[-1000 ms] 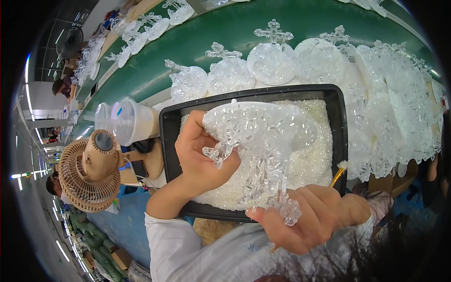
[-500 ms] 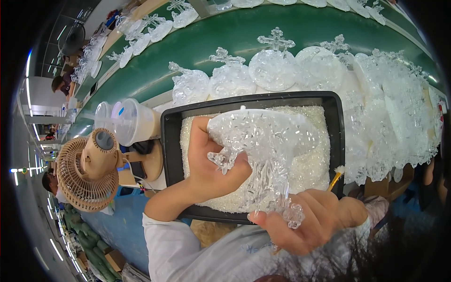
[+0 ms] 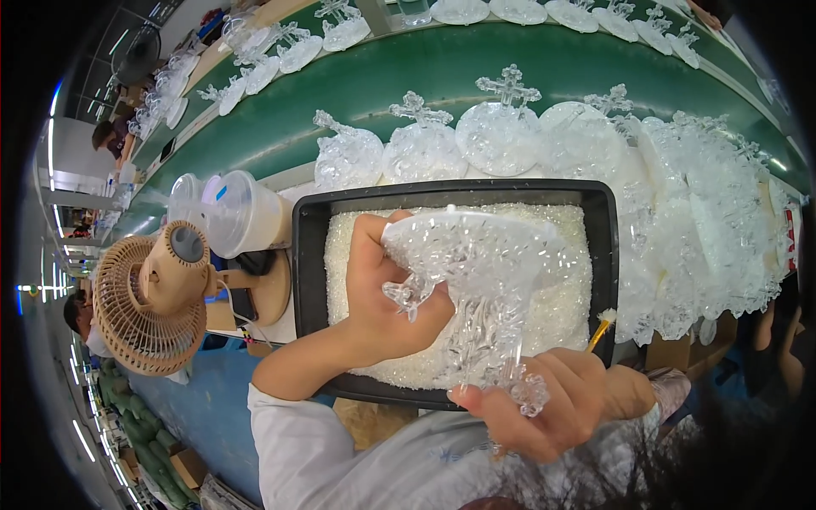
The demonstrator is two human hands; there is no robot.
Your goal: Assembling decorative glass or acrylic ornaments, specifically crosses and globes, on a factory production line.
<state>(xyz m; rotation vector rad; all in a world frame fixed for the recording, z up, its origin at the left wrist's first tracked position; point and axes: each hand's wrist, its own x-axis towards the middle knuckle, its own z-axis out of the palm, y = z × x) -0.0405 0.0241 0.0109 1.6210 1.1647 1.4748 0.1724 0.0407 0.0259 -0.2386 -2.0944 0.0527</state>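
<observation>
A clear plastic ornament (image 3: 476,268), with a round base and a cross-like end, is held tilted over a black tray (image 3: 455,189) of white granules (image 3: 557,316). Small shiny flakes dot its base. My left hand (image 3: 387,297) is closed on the base's left side, thumb against a clear raised part. My right hand (image 3: 544,404) grips the cross-like end nearest me. From behind that hand sticks out a thin brush (image 3: 601,330), pale bristles up, seemingly tucked between the fingers. My right palm and part of the brush handle are hidden.
Similar clear ornaments (image 3: 500,136) line the tray's far side and crowd together (image 3: 714,229) at right. Beyond runs a green belt (image 3: 408,72). Left of the tray stand clear plastic tubs (image 3: 242,217) and a beige fan (image 3: 151,302). Other people (image 3: 106,136) are at far left.
The whole view has shifted a little, so the tray and far ornaments sit slightly lower. Both hands keep their hold on the ornament, which hardly moves.
</observation>
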